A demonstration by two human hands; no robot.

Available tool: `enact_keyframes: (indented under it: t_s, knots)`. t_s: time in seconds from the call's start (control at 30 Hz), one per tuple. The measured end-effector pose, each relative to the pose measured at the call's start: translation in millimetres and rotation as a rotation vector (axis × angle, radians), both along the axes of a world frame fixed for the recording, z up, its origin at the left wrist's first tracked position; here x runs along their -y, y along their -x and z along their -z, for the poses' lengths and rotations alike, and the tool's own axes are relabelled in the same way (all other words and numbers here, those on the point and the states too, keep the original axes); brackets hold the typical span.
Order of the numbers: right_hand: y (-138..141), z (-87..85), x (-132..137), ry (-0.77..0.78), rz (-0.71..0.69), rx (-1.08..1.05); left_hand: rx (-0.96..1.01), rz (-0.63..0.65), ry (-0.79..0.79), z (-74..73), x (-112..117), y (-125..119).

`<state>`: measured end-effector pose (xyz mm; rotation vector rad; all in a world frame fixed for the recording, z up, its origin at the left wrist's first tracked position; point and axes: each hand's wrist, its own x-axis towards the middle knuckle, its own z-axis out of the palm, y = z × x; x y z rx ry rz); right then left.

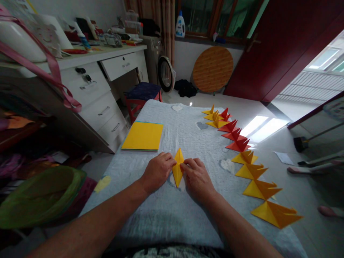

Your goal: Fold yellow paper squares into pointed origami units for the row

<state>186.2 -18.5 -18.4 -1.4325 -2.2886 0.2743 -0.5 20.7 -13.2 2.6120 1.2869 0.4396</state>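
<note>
A yellow sheet of paper folded into a narrow diamond (178,171) lies on the cloth-covered table in front of me, one point facing away and one toward me. At its left edge, my left hand (160,167) pinches the paper between thumb and curled fingers. My right hand (197,176) grips the opposite edge in the same way, fingers bent. Beyond my left hand lies a stack of square paper (143,137), yellow on top. Along the right side runs a row of folded paper cranes, with yellow ones (264,184) nearer me and red ones (236,135) farther off.
The light blue tablecloth (185,132) has heart patterns. A stool (142,94) stands beyond the table's far left corner, before a white desk (99,89). At lower left is a bin with a green liner (45,197). A round wooden board (213,68) leans on the far wall.
</note>
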Motion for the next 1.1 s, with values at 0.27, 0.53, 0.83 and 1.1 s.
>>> enact_keyframes:
  t_s: [0.27, 0.53, 0.83, 1.1]
  knots:
    - [1.7, -4.9, 6.8, 0.033, -0.022, 0.139, -0.255, 0.078, -0.199, -2.9, 23.2, -5.2]
    - [3.0, -7.8, 7.3, 0.058, -0.025, 0.199, -0.332, 0.015, -0.201, 0.5, 38.8, -4.3]
    - [0.2, -10.0, 7.1, 0.073, 0.001, 0.187, -0.387, -0.042, -0.117, -7.3, 38.7, -7.8]
    - [-5.2, -11.7, 4.4, 0.040, 0.048, 0.160, -0.349, -0.048, -0.100, -4.5, 37.4, -8.4]
